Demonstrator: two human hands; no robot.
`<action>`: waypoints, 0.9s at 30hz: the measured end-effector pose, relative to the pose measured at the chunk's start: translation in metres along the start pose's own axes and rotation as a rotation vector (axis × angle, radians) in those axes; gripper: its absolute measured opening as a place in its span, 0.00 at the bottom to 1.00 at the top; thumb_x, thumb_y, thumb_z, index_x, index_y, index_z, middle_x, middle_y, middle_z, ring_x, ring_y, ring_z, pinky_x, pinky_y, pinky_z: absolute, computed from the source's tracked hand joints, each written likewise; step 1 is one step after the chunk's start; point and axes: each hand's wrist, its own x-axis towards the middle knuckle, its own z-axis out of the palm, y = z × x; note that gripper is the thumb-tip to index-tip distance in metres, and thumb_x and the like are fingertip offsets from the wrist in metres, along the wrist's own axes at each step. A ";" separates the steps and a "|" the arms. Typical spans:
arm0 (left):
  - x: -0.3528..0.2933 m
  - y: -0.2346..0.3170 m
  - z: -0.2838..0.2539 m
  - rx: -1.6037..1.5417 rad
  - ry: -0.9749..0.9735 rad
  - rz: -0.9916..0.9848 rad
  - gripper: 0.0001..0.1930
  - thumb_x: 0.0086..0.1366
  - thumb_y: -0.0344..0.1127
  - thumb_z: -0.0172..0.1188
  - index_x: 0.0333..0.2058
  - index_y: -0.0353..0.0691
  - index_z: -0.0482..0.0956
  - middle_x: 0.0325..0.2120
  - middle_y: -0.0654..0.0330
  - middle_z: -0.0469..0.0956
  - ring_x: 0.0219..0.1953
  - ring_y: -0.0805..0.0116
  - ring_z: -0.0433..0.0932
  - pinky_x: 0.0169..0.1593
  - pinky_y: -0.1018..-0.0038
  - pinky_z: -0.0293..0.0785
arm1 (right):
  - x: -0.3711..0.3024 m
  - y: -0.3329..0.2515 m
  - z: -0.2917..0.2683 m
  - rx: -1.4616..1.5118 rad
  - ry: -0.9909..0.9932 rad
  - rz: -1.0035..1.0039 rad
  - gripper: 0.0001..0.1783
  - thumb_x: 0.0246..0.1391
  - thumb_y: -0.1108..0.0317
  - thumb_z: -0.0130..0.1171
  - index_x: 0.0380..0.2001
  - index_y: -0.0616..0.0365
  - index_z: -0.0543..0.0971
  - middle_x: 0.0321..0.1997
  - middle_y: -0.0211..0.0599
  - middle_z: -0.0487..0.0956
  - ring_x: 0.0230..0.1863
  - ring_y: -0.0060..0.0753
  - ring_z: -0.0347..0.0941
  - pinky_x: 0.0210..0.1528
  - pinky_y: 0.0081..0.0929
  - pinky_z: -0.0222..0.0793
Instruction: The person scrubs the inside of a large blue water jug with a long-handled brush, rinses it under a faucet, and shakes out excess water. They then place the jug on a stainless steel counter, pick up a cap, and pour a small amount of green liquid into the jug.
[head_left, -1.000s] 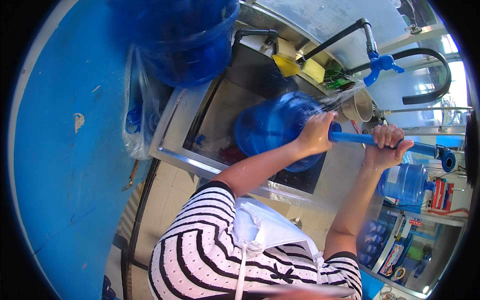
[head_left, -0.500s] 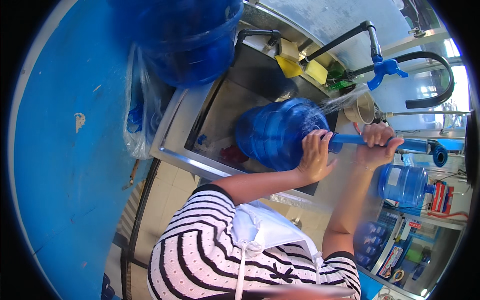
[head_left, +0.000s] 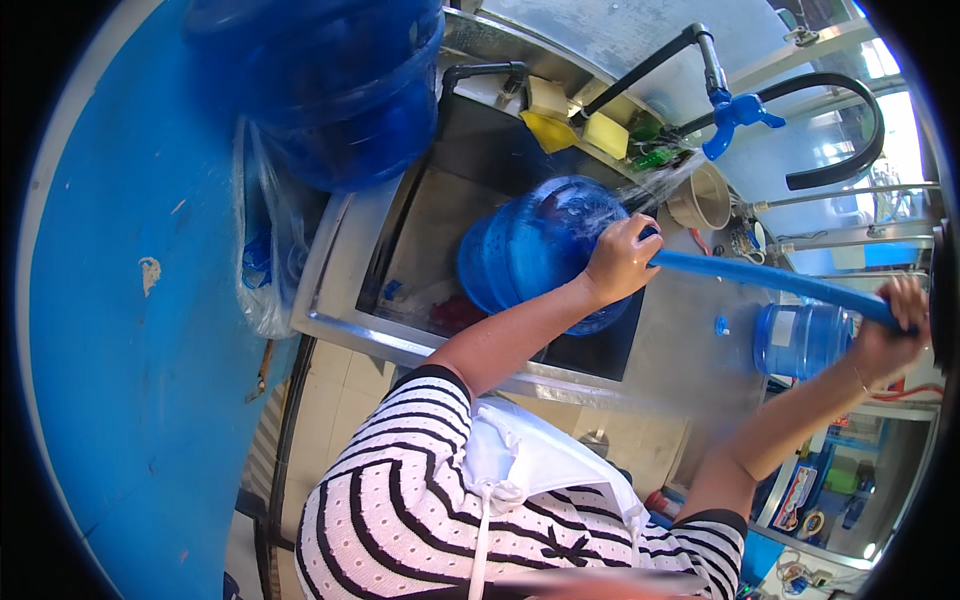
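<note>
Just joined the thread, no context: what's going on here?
The right hand grips the far end of a blue pole. The left hand curls over the neck of a blue jug, at the pole's other end. The jug lies on its side in a metal sink, water from the blue tap spraying onto it.

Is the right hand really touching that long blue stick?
Touching. The head view shows the right hand wrapped around the long blue stick, near the end farther from the blue jug.
</note>
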 end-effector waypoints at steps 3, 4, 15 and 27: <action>0.002 0.001 0.001 0.047 0.018 -0.012 0.15 0.38 0.28 0.72 0.27 0.40 0.76 0.39 0.54 0.75 0.39 0.51 0.78 0.40 0.62 0.76 | -0.044 0.097 0.014 -0.571 0.526 -0.116 0.16 0.66 0.54 0.52 0.32 0.55 0.74 0.34 0.32 0.72 0.37 0.25 0.70 0.42 0.25 0.69; 0.003 0.001 0.001 0.081 0.029 -0.035 0.15 0.38 0.28 0.72 0.27 0.39 0.76 0.39 0.54 0.75 0.39 0.51 0.78 0.39 0.61 0.76 | -0.060 0.137 0.008 -0.873 0.394 0.010 0.18 0.68 0.50 0.48 0.32 0.52 0.74 0.34 0.32 0.74 0.37 0.28 0.72 0.44 0.28 0.70; 0.033 -0.033 -0.026 -0.720 -0.838 -0.145 0.28 0.36 0.31 0.71 0.41 0.37 0.76 0.34 0.51 0.79 0.38 0.47 0.78 0.43 0.59 0.75 | -0.083 0.238 -0.080 0.083 -0.559 0.418 0.34 0.59 0.35 0.52 0.13 0.50 0.63 0.16 0.25 0.61 0.14 0.19 0.56 0.21 0.23 0.52; -0.004 0.003 -0.005 -0.028 0.104 -0.220 0.46 0.37 0.34 0.77 0.57 0.37 0.65 0.46 0.46 0.72 0.51 0.45 0.71 0.53 0.55 0.68 | -0.080 0.226 -0.060 -0.109 0.113 0.050 0.33 0.63 0.37 0.48 0.15 0.49 0.61 0.17 0.24 0.56 0.17 0.22 0.50 0.23 0.24 0.47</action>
